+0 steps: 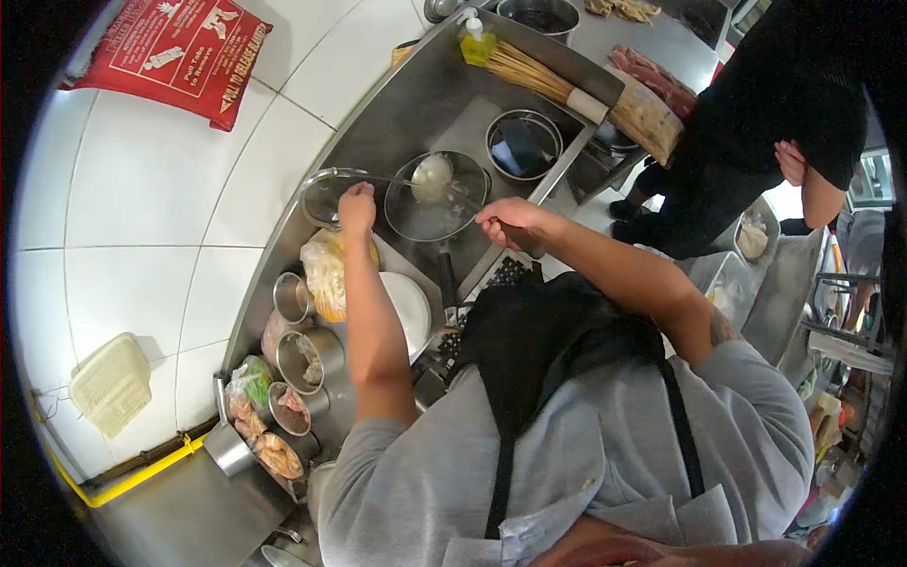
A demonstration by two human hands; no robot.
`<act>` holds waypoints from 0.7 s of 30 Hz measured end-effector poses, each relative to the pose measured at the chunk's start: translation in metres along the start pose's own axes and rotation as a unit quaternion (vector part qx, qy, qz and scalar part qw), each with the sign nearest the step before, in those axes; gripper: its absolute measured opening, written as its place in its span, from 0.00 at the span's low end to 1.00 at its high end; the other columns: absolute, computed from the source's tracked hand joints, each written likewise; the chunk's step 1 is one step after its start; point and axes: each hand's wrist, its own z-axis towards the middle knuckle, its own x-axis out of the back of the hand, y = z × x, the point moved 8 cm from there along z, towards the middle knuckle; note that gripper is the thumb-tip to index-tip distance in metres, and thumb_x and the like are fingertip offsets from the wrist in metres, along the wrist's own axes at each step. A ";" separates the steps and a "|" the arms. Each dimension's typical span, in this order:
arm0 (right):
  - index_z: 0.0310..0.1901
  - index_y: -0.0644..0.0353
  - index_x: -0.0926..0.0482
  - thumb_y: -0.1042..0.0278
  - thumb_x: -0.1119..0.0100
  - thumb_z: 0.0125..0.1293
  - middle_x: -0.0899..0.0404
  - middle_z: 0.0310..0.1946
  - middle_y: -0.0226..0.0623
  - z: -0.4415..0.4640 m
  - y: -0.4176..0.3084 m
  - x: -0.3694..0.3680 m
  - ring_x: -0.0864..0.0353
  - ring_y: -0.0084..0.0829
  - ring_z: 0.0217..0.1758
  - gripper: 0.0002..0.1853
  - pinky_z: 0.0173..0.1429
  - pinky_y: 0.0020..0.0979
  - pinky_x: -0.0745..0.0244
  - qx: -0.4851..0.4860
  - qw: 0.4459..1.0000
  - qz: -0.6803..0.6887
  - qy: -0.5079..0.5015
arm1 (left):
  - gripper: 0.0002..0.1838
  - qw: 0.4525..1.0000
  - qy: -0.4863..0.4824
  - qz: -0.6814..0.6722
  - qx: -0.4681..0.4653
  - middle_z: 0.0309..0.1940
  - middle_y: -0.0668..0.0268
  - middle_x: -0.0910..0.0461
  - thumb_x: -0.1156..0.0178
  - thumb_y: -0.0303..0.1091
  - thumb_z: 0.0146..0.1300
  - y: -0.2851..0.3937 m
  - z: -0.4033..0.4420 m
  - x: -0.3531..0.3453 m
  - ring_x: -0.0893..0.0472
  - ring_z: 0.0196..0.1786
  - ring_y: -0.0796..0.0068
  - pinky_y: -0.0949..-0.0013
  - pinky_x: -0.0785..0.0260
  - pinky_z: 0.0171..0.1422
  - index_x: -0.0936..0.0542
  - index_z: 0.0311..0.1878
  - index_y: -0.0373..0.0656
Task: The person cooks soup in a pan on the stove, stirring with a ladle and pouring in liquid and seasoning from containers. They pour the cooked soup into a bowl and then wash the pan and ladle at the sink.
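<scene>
A round pan (404, 219) of cloudy, steaming liquid stands on the steel counter, its dark handle (446, 276) pointing toward me. A rounded white mass (432, 177) is at the pan's far side, where two thin metal utensils meet. My left hand (357, 210) is closed at the pan's left, apparently around a thin metal handle (383, 177) reaching over the rim. My right hand (508, 225) is closed around the handle of a long utensil (463, 197) that slants into the pan. Its working end is unclear. A round metal vessel (316, 200) sits beside my left hand.
A pot of dark liquid (522, 145) stands right of the pan. Skewers (529, 71) and a soap bottle (476, 42) lie beyond. Left are a plastic bag (324, 274), white plate (408, 312) and metal containers (310, 361). Another person (756, 123) stands at right.
</scene>
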 end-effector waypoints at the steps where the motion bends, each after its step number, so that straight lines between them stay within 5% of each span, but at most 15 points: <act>1: 0.23 0.53 0.35 0.66 0.48 0.68 0.37 0.14 0.24 -0.001 -0.002 -0.001 0.39 0.19 0.13 0.14 0.17 0.24 0.40 0.005 1.000 -0.009 0.004 | 0.19 0.997 -0.029 -0.065 0.037 0.27 0.72 0.22 0.40 0.37 0.61 -0.005 -0.002 -0.005 0.28 0.27 0.84 0.77 0.36 0.31 0.19 0.52 0.35; 7: 0.23 0.57 0.31 0.66 0.46 0.67 0.35 0.14 0.29 0.019 -0.006 0.008 0.36 0.23 0.13 0.13 0.17 0.26 0.38 0.067 0.990 -0.117 0.043 | 0.17 0.996 -0.067 -0.054 -0.015 0.29 0.70 0.21 0.41 0.35 0.62 -0.026 0.029 -0.011 0.26 0.29 0.82 0.76 0.36 0.32 0.19 0.52 0.37; 10: 0.26 0.63 0.25 0.67 0.42 0.63 0.28 0.15 0.37 0.025 -0.006 0.014 0.27 0.32 0.16 0.11 0.22 0.34 0.30 0.069 0.979 -0.182 0.053 | 0.17 0.996 -0.066 -0.048 0.036 0.30 0.69 0.21 0.43 0.33 0.63 -0.008 0.013 -0.004 0.25 0.30 0.81 0.77 0.35 0.33 0.20 0.52 0.35; 12: 0.30 0.65 0.24 0.68 0.40 0.61 0.24 0.20 0.39 0.024 -0.014 0.014 0.23 0.33 0.21 0.08 0.27 0.36 0.27 0.135 0.883 -0.443 0.075 | 0.16 0.996 -0.066 -0.061 0.025 0.30 0.68 0.20 0.44 0.33 0.63 -0.011 0.014 -0.006 0.25 0.31 0.81 0.76 0.35 0.34 0.20 0.51 0.34; 16: 0.40 0.68 0.19 0.71 0.43 0.57 0.17 0.35 0.51 0.018 -0.017 0.022 0.16 0.49 0.40 0.12 0.48 0.48 0.23 0.269 0.522 -0.785 0.195 | 0.16 0.994 -0.097 -0.040 0.034 0.34 0.65 0.19 0.45 0.33 0.64 0.000 0.007 -0.007 0.24 0.32 0.82 0.77 0.36 0.34 0.20 0.50 0.33; 19: 0.49 0.66 0.23 0.71 0.47 0.62 0.17 0.41 0.49 -0.023 -0.038 0.023 0.15 0.48 0.44 0.15 0.47 0.47 0.20 0.247 0.507 -0.790 0.240 | 0.18 0.990 -0.129 -0.045 0.043 0.39 0.60 0.17 0.44 0.35 0.65 -0.018 0.020 -0.023 0.22 0.37 0.74 0.72 0.32 0.41 0.21 0.52 0.31; 21: 0.50 0.66 0.23 0.72 0.47 0.62 0.16 0.41 0.48 -0.035 -0.045 0.019 0.15 0.47 0.44 0.15 0.46 0.47 0.19 0.244 0.490 -0.798 0.252 | 0.21 0.993 -0.102 0.038 -0.053 0.44 0.52 0.17 0.46 0.41 0.66 -0.002 0.015 -0.032 0.20 0.47 0.61 0.65 0.32 0.53 0.20 0.52 0.32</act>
